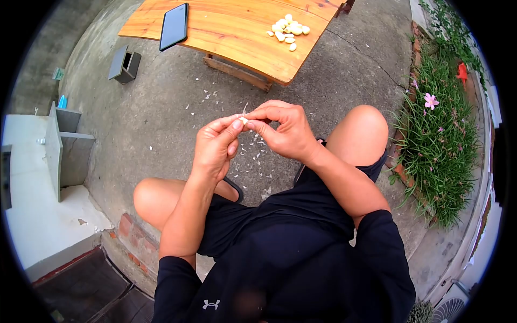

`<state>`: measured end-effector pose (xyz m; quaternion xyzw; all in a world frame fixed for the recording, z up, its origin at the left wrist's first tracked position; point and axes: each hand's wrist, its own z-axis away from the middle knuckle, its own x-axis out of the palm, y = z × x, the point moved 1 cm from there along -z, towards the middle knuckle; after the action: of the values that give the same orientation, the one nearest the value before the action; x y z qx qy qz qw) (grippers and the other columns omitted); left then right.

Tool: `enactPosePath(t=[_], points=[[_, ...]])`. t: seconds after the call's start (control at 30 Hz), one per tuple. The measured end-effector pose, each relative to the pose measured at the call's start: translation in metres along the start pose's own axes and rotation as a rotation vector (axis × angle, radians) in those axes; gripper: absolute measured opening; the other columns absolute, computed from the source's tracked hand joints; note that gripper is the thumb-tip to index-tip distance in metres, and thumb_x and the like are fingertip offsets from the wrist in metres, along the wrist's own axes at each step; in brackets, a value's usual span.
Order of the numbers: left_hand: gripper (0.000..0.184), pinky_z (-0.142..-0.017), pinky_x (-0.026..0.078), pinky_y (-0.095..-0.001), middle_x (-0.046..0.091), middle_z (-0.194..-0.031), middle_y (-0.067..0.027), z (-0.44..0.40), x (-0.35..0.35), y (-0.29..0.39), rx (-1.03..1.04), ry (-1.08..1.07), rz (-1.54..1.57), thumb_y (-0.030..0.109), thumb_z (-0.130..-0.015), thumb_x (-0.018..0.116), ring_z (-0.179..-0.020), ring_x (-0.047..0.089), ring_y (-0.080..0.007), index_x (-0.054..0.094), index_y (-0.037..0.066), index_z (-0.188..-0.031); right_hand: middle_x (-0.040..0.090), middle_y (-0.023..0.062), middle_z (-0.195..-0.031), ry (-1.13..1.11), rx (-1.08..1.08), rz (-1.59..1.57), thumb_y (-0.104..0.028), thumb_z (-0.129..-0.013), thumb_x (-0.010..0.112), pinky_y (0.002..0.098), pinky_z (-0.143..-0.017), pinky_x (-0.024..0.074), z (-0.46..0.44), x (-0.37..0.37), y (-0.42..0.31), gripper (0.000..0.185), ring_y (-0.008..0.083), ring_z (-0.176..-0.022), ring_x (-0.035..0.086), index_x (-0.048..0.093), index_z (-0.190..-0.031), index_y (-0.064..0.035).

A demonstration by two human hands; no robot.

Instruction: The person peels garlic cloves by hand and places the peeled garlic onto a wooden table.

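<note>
Between my two hands is a small pale garlic clove (pixel 244 120), with a thin strip of skin (pixel 245 109) sticking up from it. My left hand (pixel 215 142) pinches the clove between thumb and forefinger. From the other side, the thumb and forefinger of my right hand (pixel 285 129) close at the clove and its skin. Both hands are held above the ground, between my knees. Several peeled garlic cloves (pixel 290 27) lie in a loose pile on the wooden table (pixel 231 24) in front of me.
A dark-edged tablet or phone (pixel 174 27) rests on the table's left part. Bits of skin (pixel 253 153) litter the concrete ground below my hands. A small grey box (pixel 125 64) stands left of the table; a brick-edged bed of grass and pink flowers (pixel 431 101) runs along the right.
</note>
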<state>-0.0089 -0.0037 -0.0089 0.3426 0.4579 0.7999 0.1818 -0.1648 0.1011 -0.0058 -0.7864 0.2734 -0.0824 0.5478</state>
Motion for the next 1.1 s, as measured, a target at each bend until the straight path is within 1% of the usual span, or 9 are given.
enactPosePath(t=[0.07,0.17,0.27,0.43,0.63,0.67,0.83,0.93,1.1], points=[[0.020,-0.045,0.036,-0.0161,0.074,-0.094,-0.0092,0.001,0.001,-0.001,0.055,0.013,-0.048,0.009,-0.099,0.066,-0.052,0.049,-0.0023,0.070,-0.002,-0.114,0.073,0.0117,-0.083,0.001,0.007,-0.019,-0.003,-0.086,0.074,0.0284,-0.065,0.0553,0.002,0.002,-0.002,0.007,0.0172,-0.069,0.069,0.077,-0.091,-0.0011],[0.017,-0.046,0.037,-0.0167,0.074,-0.090,-0.0093,0.004,0.005,-0.007,0.170,0.046,-0.146,0.007,-0.098,0.067,-0.053,0.051,-0.0030,0.071,-0.003,-0.111,0.073,0.0096,-0.084,0.008,0.120,-0.029,0.000,-0.089,0.072,0.0252,-0.065,0.0536,0.005,0.007,-0.003,0.005,0.0117,-0.072,0.067,0.075,-0.092,0.0022],[0.015,-0.046,0.038,-0.0177,0.073,-0.087,-0.0090,0.006,0.008,-0.011,0.264,0.072,-0.205,0.005,-0.097,0.068,-0.054,0.052,-0.0037,0.072,-0.002,-0.109,0.073,0.0099,-0.079,0.077,0.239,-0.175,0.000,-0.088,0.071,0.0272,-0.060,0.0535,0.009,0.015,0.004,0.005,0.0125,-0.068,0.067,0.075,-0.087,0.0022],[0.013,-0.046,0.039,-0.0186,0.072,-0.084,-0.0066,0.004,0.008,-0.022,0.365,0.117,-0.308,0.003,-0.096,0.069,-0.055,0.052,-0.0032,0.073,-0.002,-0.107,0.073,0.0069,-0.080,0.080,0.380,-0.371,0.001,-0.093,0.067,0.0256,-0.059,0.0524,0.014,0.020,0.016,0.008,0.0089,-0.069,0.065,0.072,-0.087,0.0026],[0.011,-0.047,0.040,-0.0195,0.070,-0.082,-0.0027,-0.004,0.003,-0.030,0.601,0.133,-0.607,0.002,-0.094,0.071,-0.056,0.053,-0.0026,0.075,-0.001,-0.104,0.072,0.0066,-0.079,0.106,0.521,-0.501,-0.002,-0.095,0.066,0.0249,-0.060,0.0521,0.018,0.022,0.026,0.010,0.0088,-0.067,0.063,0.072,-0.087,0.0019],[0.011,-0.047,0.040,-0.0194,0.070,-0.082,-0.0024,-0.004,0.004,-0.029,0.591,0.140,-0.632,0.002,-0.094,0.071,-0.056,0.053,-0.0027,0.075,-0.001,-0.103,0.072,0.0067,-0.078,0.114,0.544,-0.523,-0.003,-0.095,0.066,0.0248,-0.061,0.0522,0.018,0.022,0.027,0.011,0.0088,-0.066,0.063,0.072,-0.087,0.0019],[0.011,-0.049,0.040,-0.0184,0.069,-0.083,-0.0030,-0.003,0.006,-0.030,0.500,0.107,-0.636,0.003,-0.095,0.070,-0.056,0.053,-0.0030,0.075,-0.001,-0.103,0.071,0.0060,-0.072,0.072,0.498,-0.216,-0.008,-0.094,0.068,0.0257,-0.057,0.0507,0.017,0.018,0.034,0.012,0.0080,-0.062,0.062,0.072,-0.086,0.0008],[0.012,-0.048,0.039,-0.0178,0.069,-0.083,-0.0042,-0.003,0.009,-0.021,0.175,0.111,-0.255,0.005,-0.097,0.068,-0.054,0.051,-0.0037,0.073,-0.002,-0.104,0.071,0.0063,-0.070,0.090,0.484,-0.175,-0.011,-0.094,0.068,0.0266,-0.055,0.0497,0.013,0.022,0.026,0.014,0.0082,-0.061,0.063,0.072,-0.087,0.0001],[0.015,-0.046,0.037,-0.0176,0.071,-0.087,-0.0062,-0.003,0.008,-0.013,0.007,0.120,-0.029,0.009,-0.099,0.064,-0.052,0.048,-0.0040,0.070,-0.002,-0.107,0.072,0.0068,-0.073,0.126,0.406,-0.076,-0.013,-0.096,0.069,0.0265,-0.057,0.0520,0.012,0.026,0.022,0.016,0.0093,-0.065,0.066,0.071,-0.089,0.0004]])
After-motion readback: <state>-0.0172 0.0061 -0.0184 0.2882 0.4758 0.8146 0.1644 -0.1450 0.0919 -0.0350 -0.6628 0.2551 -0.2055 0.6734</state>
